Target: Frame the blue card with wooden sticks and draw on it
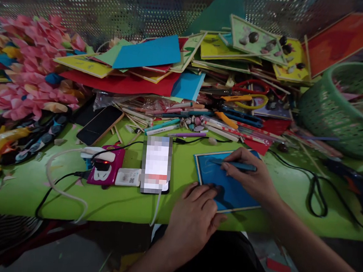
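On the green table lies a blue card point(241, 197) edged with thin pale sticks. My right hand point(250, 174) is closed around a blue pen point(244, 166), its tip touching the card near the upper left, where faint pale lines show. With fingers bent over the lower left corner and thumb along the bottom edge, my left hand point(196, 211) grips the card against the table. Left of the card, a lit phone point(156, 163) with a blurred screen lies with a white cable plugged in.
Behind are piled coloured cards point(148, 55), several pens point(187, 135) and scissors point(252, 100). A green basket point(335, 109) stands right, near a dark glue gun point(356, 185). At left are pink paper flowers point(33, 72), a yellow glue gun point(0, 148), a dark phone point(99, 125) and a magenta power socket point(117, 164).
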